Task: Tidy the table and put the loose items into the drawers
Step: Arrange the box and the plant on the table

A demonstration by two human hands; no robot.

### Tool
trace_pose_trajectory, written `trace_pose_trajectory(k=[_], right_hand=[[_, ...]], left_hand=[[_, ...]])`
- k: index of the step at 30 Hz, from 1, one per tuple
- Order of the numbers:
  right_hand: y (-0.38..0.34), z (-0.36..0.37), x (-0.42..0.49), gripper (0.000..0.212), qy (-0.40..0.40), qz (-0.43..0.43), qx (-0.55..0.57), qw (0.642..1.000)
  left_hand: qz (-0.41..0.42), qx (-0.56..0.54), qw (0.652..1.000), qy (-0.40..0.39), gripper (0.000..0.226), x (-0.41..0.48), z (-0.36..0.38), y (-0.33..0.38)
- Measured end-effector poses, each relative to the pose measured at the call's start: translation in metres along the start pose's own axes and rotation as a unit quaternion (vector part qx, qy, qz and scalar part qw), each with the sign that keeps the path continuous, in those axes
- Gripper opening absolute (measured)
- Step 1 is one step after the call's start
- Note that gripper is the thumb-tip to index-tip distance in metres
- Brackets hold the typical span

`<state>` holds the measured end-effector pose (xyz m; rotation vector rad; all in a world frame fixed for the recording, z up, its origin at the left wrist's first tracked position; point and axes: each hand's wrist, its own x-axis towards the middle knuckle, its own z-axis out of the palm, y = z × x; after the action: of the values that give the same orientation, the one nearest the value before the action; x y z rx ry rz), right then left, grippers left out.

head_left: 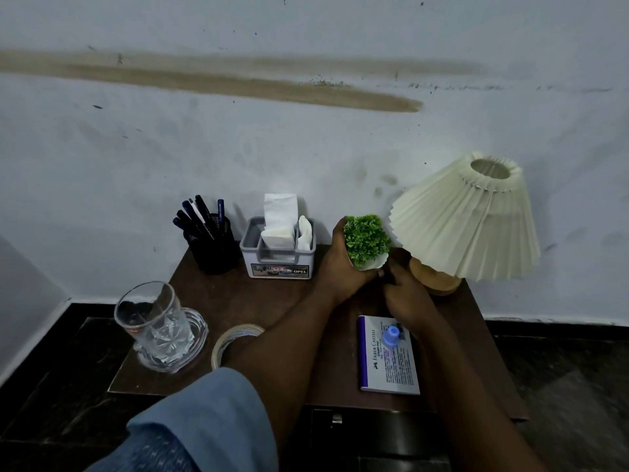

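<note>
A small green plant (367, 237) in a white pot stands at the back of the brown table (265, 298), beside the lamp. My left hand (340, 264) wraps around the pot's left side. My right hand (405, 294) is closed on the pot's lower right side, against the lamp base. A roll of clear tape (235, 338) lies near the front, partly behind my left forearm. A stamp pad box (388, 359) with a small blue bottle (392, 336) on it lies at the front right. A drawer front with a metal handle (337, 418) shows below the table edge.
A black mesh pen holder (213, 245) and a grey tissue box (277, 257) stand along the wall. A pleated cream lamp (469, 219) fills the back right corner. A glass tumbler (153, 318) on a glass dish sits at the front left edge.
</note>
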<state>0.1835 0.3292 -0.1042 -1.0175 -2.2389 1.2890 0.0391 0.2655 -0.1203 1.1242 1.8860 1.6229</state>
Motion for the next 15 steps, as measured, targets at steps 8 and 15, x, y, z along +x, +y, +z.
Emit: trace_pose_trajectory(k=[8, 15], right_hand=[[0.006, -0.005, 0.006, 0.058, -0.013, -0.012, -0.029, 0.999], [-0.017, -0.023, -0.004, 0.041, -0.034, -0.008, -0.027, 0.999]], left_hand=[[0.000, 0.046, 0.999, 0.021, 0.141, -0.013, 0.005, 0.007], [-0.048, 0.102, 0.994, 0.010, 0.135, -0.038, 0.004, 0.031]])
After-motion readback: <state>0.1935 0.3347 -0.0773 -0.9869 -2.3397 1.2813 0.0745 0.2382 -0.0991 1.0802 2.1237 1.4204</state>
